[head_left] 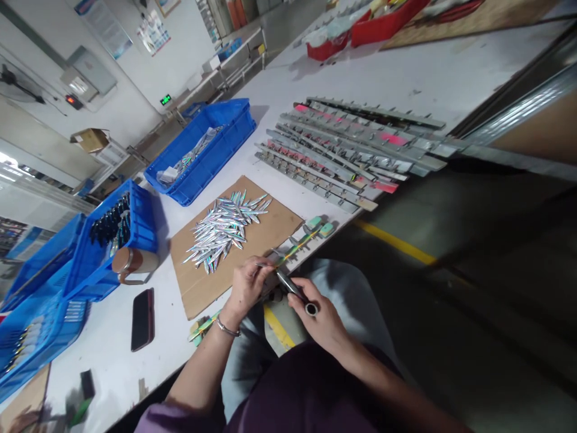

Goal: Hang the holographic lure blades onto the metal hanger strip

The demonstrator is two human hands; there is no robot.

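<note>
My left hand [247, 282] is closed at the table's front edge, its fingertips pinching a small piece too tiny to identify. Just right of it, my right hand [318, 313] wraps round a dark metallic cylindrical tool [293, 285], whose far tip reaches the left fingertips. A narrow strip [297, 245] with green and yellow parts and pale green blocks [326, 229] runs along the edge beyond my hands. Shiny silver slender pieces [220, 228] are heaped on a brown cardboard sheet [187, 294] behind my left hand.
Metal racks [338, 150] lie in rows at the back right, near red trays [383, 27]. Blue bins [202, 150] line the far left side. A lidded cup [135, 264] and a phone [143, 319] sit on the left. Another person's hand [22, 421] shows at bottom left.
</note>
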